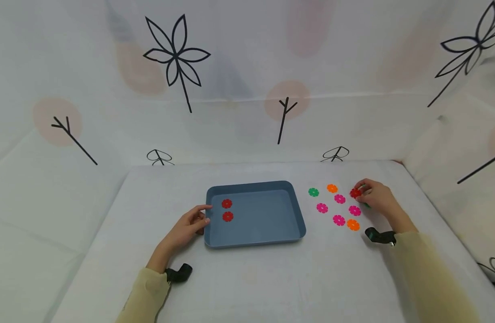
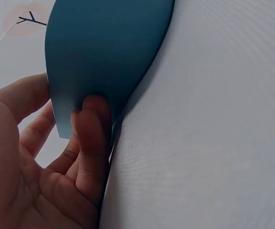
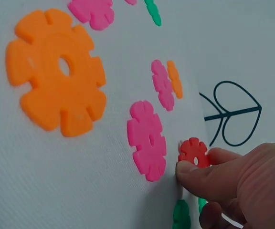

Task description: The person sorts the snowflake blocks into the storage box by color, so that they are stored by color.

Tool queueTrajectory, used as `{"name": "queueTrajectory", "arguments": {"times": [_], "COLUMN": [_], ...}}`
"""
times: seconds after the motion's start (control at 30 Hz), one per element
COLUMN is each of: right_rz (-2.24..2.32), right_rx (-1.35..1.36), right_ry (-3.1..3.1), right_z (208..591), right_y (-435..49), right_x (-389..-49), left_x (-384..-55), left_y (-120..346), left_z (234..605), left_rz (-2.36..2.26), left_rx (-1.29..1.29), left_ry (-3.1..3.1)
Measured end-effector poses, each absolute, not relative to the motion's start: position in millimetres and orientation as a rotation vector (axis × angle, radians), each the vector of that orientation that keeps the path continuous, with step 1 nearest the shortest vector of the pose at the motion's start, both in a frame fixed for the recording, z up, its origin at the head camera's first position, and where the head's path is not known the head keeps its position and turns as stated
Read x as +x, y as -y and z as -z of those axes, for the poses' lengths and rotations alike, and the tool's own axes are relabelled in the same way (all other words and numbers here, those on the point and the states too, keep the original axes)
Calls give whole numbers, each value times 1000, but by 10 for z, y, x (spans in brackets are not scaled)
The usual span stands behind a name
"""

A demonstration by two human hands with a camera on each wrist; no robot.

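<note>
A blue-grey tray [image 1: 263, 217] lies in the middle of the table, with two red notched plastic discs [image 1: 227, 216] near its left end. My left hand [image 1: 188, 228] holds the tray's left side; the left wrist view shows fingers at the rim and the thumb [image 2: 90, 136] against the outer wall. Over on the right, my right hand [image 1: 376, 197] pinches another red notched disc [image 3: 193, 149] between thumb and forefinger. Green discs [image 3: 181, 215] show partly under that hand. Pink discs [image 1: 354, 211] lie close beside it.
Between the tray and my right hand lie more flat discs: a green disc [image 1: 314, 192], orange discs [image 1: 353, 224] and several pink ones. Behind the white-covered table [image 1: 247, 282] hangs a pale cloth [image 1: 231, 130] printed with plants. Each wrist bears a black camera [image 1: 179, 273].
</note>
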State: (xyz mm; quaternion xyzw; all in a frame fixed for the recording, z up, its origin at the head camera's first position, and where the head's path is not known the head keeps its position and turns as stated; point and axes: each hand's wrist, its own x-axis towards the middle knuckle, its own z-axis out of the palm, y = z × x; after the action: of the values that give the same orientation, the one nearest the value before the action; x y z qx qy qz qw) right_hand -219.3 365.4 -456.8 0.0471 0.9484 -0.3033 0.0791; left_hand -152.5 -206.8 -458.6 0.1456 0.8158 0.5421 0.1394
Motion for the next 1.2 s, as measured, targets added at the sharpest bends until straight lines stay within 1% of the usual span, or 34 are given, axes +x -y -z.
{"name": "queueTrajectory", "arguments": {"times": [0.17,0.37,0.5,0.73,0.97,1.07,1.2], "right_rz": [895,932,959,1054,1150,1182,1208], "right_rx": [114,108,96,146,154,144,16], "right_ry": [-2929,-2970,-3005,-3022,-3046,-3065,-3047], "right_z": [4582,4579,4553,4503,4405,4386,4363], "right_y": [-3582,-3532,-3507,-3448,-3252,-3144,-2998], "right_x": [-2131,-2094,-2072,-2058,-2036,-2026,-2033], "left_x": [-1601,-1612,-1592,-1491,-1581,-1599,-1610], "left_y": [2129,2145,2127,2073,2113,2126,2140], "left_z": [4799,4823,4781,4546,4790,4838,4854], "left_rz": [-1572,-1598,-1586,-1568,-1571,-1580,-1595], "left_rx": [398,407,418,413,388,406,411], "left_ry": [-2373,-2363,-2369,-2359,-2375,-2376,-2367]}}
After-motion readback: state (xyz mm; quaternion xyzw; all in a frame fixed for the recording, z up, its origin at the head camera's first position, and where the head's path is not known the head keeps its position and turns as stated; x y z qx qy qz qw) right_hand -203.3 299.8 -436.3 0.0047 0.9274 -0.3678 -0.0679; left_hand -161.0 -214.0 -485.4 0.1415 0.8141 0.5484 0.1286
